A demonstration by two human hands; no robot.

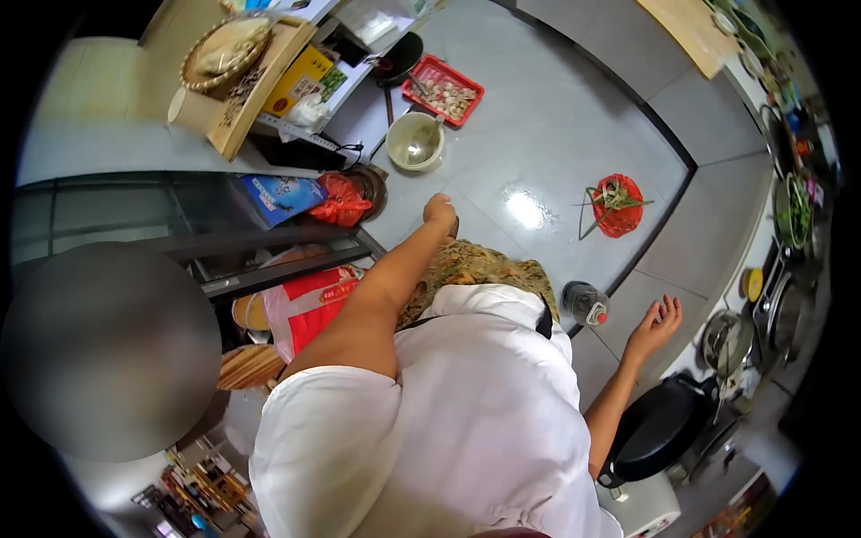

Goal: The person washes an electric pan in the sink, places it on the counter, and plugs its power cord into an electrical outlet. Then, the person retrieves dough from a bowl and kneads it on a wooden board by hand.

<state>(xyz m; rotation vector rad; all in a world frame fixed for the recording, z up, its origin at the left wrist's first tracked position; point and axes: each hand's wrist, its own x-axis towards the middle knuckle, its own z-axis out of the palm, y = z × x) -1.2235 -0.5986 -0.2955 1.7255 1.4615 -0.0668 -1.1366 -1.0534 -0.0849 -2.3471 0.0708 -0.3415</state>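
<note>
My left hand [439, 212] hangs low over the grey tiled floor, just below a pale bucket [414, 143]. Its fingers look curled, but what they hold, if anything, cannot be made out. On the right side my right hand [658, 325] is raised with its fingers apart and nothing in them. A clear plastic bottle with a red cap [585, 303] stands on the floor to the left of it. Below that hand lies a black pan [662, 427] on the counter.
A red basket [476, 106] of pale pieces sits beyond the bucket. Green stalks lie over a red bag-lined bin [634, 218]. Shelves with a wooden tray [289, 65] are at the upper left. Pans and a sieve [727, 342] line the right counter.
</note>
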